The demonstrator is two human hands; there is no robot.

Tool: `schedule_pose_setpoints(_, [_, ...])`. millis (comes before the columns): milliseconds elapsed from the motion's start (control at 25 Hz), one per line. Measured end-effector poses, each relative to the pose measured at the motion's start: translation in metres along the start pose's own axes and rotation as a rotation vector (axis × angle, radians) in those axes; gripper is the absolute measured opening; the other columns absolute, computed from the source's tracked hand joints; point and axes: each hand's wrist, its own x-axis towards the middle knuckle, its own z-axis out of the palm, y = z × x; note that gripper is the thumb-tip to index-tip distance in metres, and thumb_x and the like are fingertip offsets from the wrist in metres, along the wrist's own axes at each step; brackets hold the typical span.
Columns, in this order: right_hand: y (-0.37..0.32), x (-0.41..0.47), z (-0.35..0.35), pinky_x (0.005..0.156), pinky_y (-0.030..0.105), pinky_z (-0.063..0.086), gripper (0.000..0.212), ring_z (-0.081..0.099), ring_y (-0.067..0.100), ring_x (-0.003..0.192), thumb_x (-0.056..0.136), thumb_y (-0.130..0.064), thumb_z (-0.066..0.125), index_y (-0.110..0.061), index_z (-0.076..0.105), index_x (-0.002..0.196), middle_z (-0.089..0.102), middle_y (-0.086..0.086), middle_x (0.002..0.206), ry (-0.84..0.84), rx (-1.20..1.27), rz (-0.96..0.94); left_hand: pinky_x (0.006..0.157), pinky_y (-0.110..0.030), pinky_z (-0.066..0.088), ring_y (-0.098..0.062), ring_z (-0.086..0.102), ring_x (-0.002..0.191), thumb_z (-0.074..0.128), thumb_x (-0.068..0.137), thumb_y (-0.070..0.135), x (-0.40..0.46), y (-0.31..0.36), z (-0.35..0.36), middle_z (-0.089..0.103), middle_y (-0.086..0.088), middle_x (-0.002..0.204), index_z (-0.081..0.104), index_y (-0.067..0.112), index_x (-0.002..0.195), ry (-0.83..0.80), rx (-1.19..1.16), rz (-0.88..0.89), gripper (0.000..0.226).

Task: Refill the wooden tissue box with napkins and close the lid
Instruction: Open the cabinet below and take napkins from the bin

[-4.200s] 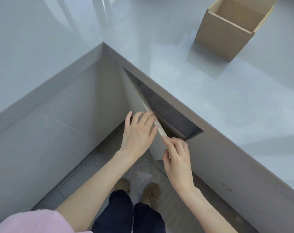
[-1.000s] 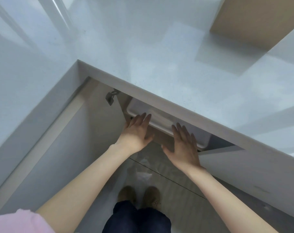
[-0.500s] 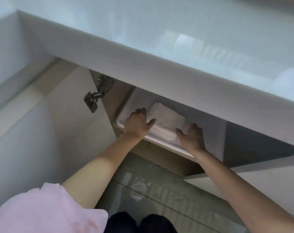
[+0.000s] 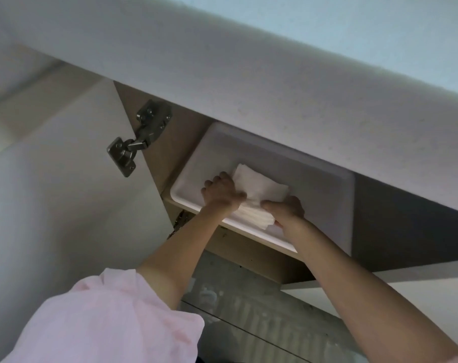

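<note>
A stack of white napkins (image 4: 256,189) lies in a white plastic tray (image 4: 217,153) on a shelf inside the open cabinet under the counter. My left hand (image 4: 221,193) grips the stack's left side, thumb on top. At the stack's right side, my right hand (image 4: 285,209) clasps it with the fingers curled under the front edge. The wooden tissue box is out of view.
The thick grey countertop edge (image 4: 248,82) overhangs the cabinet just above the tray. The cabinet door (image 4: 65,192) stands open at the left on a metal hinge (image 4: 138,142). A dark cabinet interior (image 4: 406,231) lies at the right, tiled floor (image 4: 262,323) below.
The view has dropped lower, under the counter. Both hands have closed in from the tray rim onto the two sides of the napkin stack.
</note>
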Motion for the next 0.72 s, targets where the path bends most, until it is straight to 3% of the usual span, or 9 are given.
schedule_pose_setpoints(80, [0.003,-0.001,0.001,0.077,0.028,0.048,0.047,0.057,0.032,0.115,0.084,-0.011,0.063,0.001,0.049,0.127,0.058,0.019,0.126,-0.013,0.106,-0.005,0.091,-0.037,0.042,-0.035,0.049,0.115,0.062,0.081,0.03,-0.001,-0.001,-0.001,0.052,-0.017,0.126,0.039,0.002,0.124,-0.025,-0.121,-0.01,0.056])
schedule_pose_setpoints(240, [0.008,-0.021,-0.006,0.091,0.038,0.049,0.042,0.058,0.03,0.109,0.083,-0.013,0.063,0.002,0.052,0.121,0.061,0.015,0.119,-0.037,0.258,-0.002,0.075,-0.03,0.042,-0.031,0.054,0.109,0.065,0.08,0.02,-0.026,0.001,-0.017,0.054,-0.016,0.119,0.04,0.001,0.12,-0.05,-0.431,-0.019,0.05])
schedule_pose_setpoints(480, [0.028,-0.102,-0.031,0.103,0.046,0.044,0.035,0.056,0.031,0.114,0.087,-0.008,0.055,-0.008,0.051,0.122,0.06,0.016,0.123,-0.144,0.371,-0.03,0.076,-0.029,0.052,-0.019,0.056,0.099,0.064,0.083,0.012,-0.128,-0.009,-0.056,0.055,-0.005,0.107,0.042,0.008,0.123,-0.238,-1.048,-0.225,0.046])
schedule_pose_setpoints(560, [0.038,-0.137,-0.041,0.104,0.044,0.043,0.036,0.056,0.028,0.115,0.088,-0.006,0.054,-0.013,0.051,0.123,0.06,0.012,0.125,-0.24,0.413,-0.028,0.075,-0.028,0.052,-0.014,0.059,0.091,0.066,0.082,0.012,-0.164,-0.019,-0.067,0.059,-0.001,0.105,0.045,0.013,0.119,-0.28,-1.137,-0.314,0.043])
schedule_pose_setpoints(720, [0.046,-0.198,-0.064,0.107,0.045,0.041,0.046,0.057,0.024,0.116,0.087,-0.014,0.06,-0.016,0.047,0.131,0.06,0.006,0.128,-0.315,0.397,0.011,0.083,-0.032,0.052,-0.019,0.06,0.105,0.064,0.083,0.02,-0.219,-0.031,-0.096,0.062,-0.003,0.118,0.048,0.017,0.124,-0.477,-1.141,-0.36,0.043])
